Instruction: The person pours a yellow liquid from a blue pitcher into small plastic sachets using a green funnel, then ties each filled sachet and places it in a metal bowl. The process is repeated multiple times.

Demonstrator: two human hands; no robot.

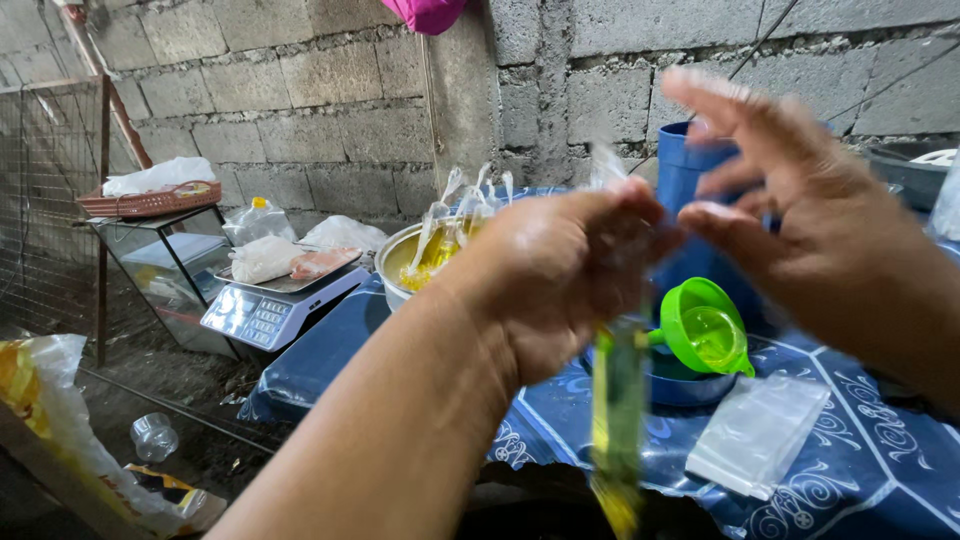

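Bare grey block walls (330,90) closed in my corner; a glass cabinet (165,270) stood beside wire mesh (45,200), above a dark dirt floor (190,410).

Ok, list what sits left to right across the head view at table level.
Digital weighing scale → metal bowl of tied yellow-filled bags → left hand pinching a narrow yellow-filled plastic bag → green plastic funnel → stack of clear plastic bags.

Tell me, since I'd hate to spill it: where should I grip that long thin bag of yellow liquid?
Grip the narrow plastic bag at its empty top neck, from above, where the left hand already pinches it. It hangs upright with the yellow liquid pooled low, so the slack top probably closes without squeezing the contents. The right hand is open beside it.
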